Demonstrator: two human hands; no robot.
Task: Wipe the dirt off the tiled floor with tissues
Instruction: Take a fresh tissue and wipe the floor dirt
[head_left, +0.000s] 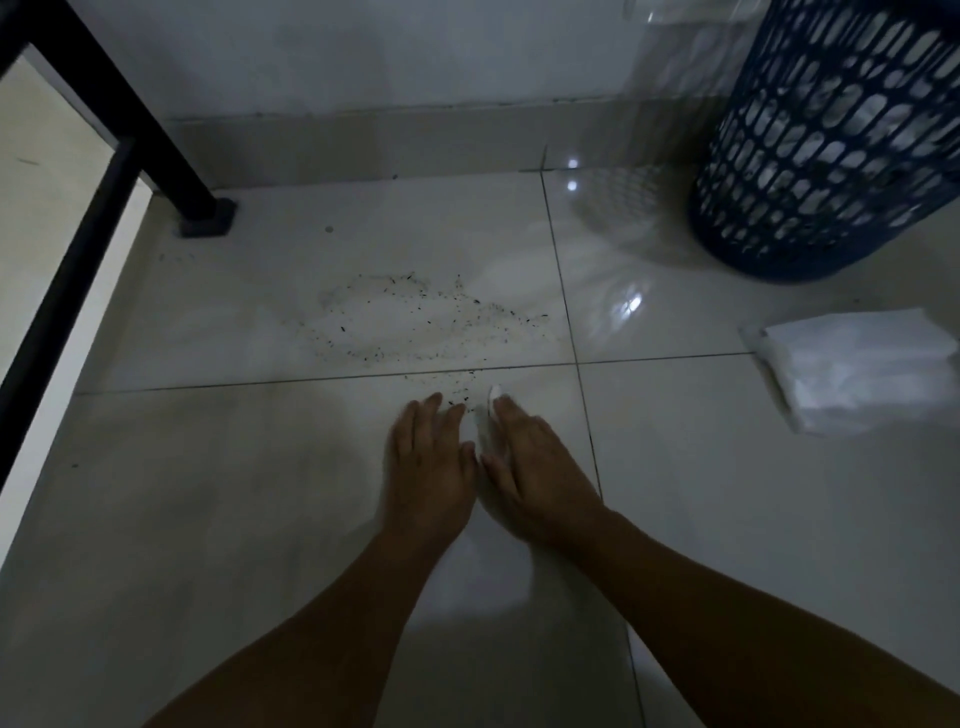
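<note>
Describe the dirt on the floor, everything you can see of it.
The dirt is many tiny dark specks and short slivers with a faint dusty haze, scattered in a loose ring on the glossy pale tiled floor. Most lies on the tile beyond the hands. A small cluster crosses the grout line and ends at the fingertips of the left hand. The right hand presses a white tissue flat beside that cluster.

Two hands (428, 467) (540, 480), one loose tissue (493, 401), one tissue stack (857, 369), one basket (831, 156).
</note>
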